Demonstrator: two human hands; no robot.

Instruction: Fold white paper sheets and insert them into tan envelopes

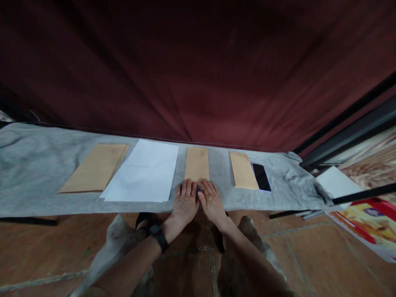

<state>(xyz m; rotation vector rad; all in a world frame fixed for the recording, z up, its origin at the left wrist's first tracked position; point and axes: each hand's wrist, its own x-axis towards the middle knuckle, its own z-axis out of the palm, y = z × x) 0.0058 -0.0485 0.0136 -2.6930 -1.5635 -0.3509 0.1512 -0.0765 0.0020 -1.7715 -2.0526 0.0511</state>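
My left hand and my right hand lie side by side, fingers stretched out flat, on the near end of a narrow brown envelope in the middle of a grey cloth. Both hands press on the envelope's lower edge and cover it. A black band sits on my left wrist. A stack of white paper sheets lies just left of the hands. Another brown envelope lies to the right, apart from them.
A pile of larger brown envelopes lies at the left. A black phone rests beside the right envelope. A dark red curtain hangs behind. White paper and a colourful printed sheet lie at the right on the tiled floor.
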